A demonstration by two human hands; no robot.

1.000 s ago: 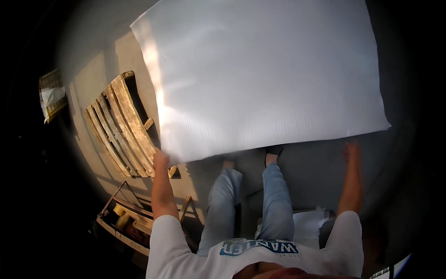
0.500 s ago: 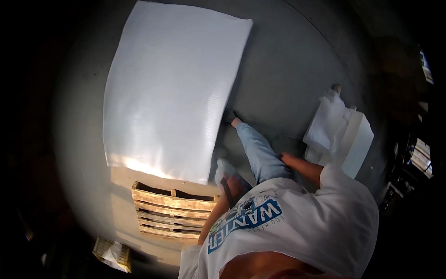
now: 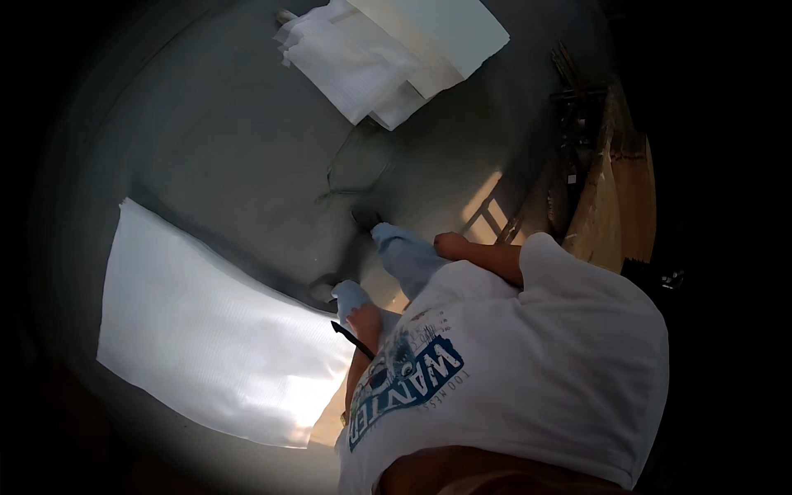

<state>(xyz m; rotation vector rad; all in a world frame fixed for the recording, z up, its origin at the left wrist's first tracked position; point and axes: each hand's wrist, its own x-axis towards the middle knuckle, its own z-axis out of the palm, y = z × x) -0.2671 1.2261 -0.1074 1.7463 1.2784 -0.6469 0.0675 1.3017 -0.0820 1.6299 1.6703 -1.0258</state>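
My left hand (image 3: 364,321) hangs low beside my left leg, its fingers closed round a slim black tool with a hooked tip (image 3: 350,337). Its exact kind is not clear. To its left, on the floor, lies a large white sheet of foam-like wrapping (image 3: 214,322), apart from the hand. My right hand (image 3: 450,246) is by my right thigh, fingers curled in, and nothing shows sticking out of it. Farther ahead, white wrapping sheets (image 3: 351,62) lie against a pale flat panel (image 3: 441,33).
Grey floor (image 3: 231,140) lies between the large sheet and the wrapped pile. At the right are a wooden board-like edge (image 3: 606,202) and dark clutter (image 3: 575,124). A patch of sunlight (image 3: 487,210) crosses the floor near them.
My view has swung to the right: the large sheet now sits lower left, the wrapped pile is ahead, and the pallet has left view. The black tool stays in my left hand.
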